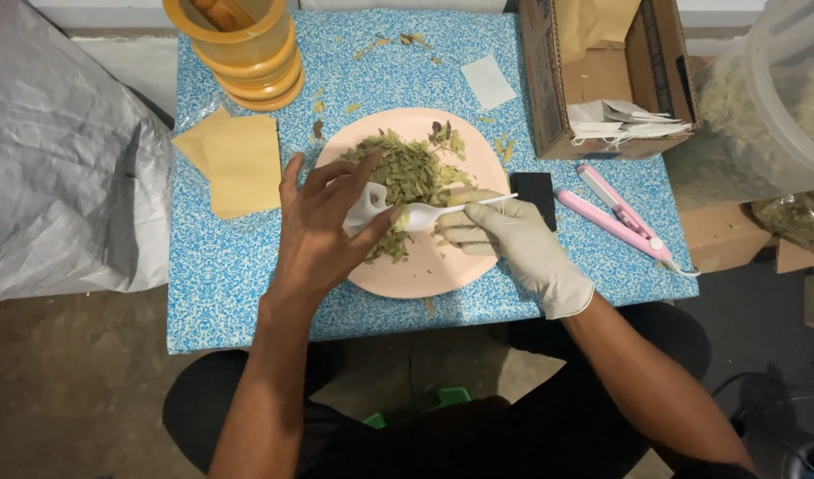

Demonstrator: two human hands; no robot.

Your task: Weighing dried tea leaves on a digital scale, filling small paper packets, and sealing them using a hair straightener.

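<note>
**Spoon and sachet over plate of dried leaves**

I note my left hand (pixel 322 226) pinching a small white sachet (pixel 364 208) between thumb and fingers. My gloved right hand (pixel 513 244) grips a white plastic spoon (pixel 442 210), its long axis running left-right, bowl towards the sachet. Both sit over the round pink plate (pixel 424 270) of dried green leaves (pixel 407 173). Tan paper envelopes (pixel 238 164) lie left; an open brown cardboard box (pixel 593 80) stands right.

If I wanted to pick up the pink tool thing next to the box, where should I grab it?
Grab the pink tool around the middle of its two long arms, coming straight down from above. It lies flat on the blue table, slanted, with open space on both long sides. Avoid the lower right end, where a white cord comes out, and the cardboard box sits close to its top end.
</note>
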